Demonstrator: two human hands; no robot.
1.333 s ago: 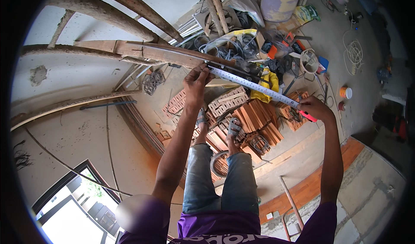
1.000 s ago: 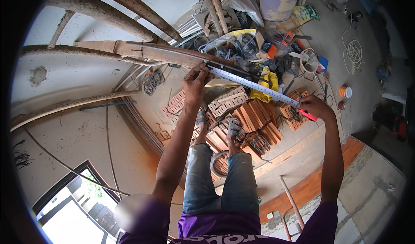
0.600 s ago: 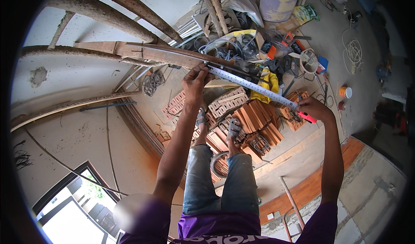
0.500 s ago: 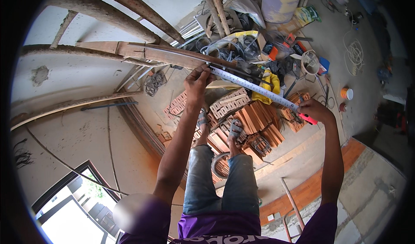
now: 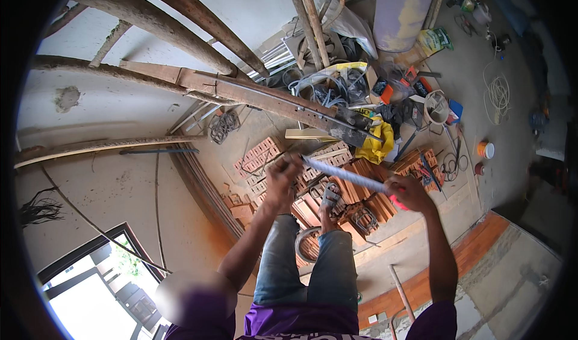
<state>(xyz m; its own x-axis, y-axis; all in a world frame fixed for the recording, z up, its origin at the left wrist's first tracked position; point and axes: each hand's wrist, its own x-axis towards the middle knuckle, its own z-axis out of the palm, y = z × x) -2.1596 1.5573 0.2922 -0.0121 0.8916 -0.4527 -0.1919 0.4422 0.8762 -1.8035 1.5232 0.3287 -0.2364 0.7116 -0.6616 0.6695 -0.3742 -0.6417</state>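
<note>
A tape measure [image 5: 346, 174] is pulled out between my two hands, its pale blade slanting down to the right and smeared by motion. My left hand [image 5: 283, 176] is closed on the blade's free end. Around the pinkish-red case at the other end, my right hand [image 5: 412, 193] is wrapped. Beyond the tape, a wooden plank [image 5: 259, 97] with a thin metal rod [image 5: 274, 94] along it reaches out from the wall side. Both hands are apart from the plank.
Rusty poles [image 5: 162, 30] slant across the upper left. Stacked bricks [image 5: 259, 157] and reddish tiles [image 5: 376, 198] lie around my feet. Bags, a yellow sack [image 5: 378, 140], a bucket [image 5: 436, 105] and coiled cable [image 5: 497, 96] litter the floor farther off.
Both hands have come down and nearer to me, away from the plank, carrying the tape measure. Its stretched-out blade looks shorter between the hands.
</note>
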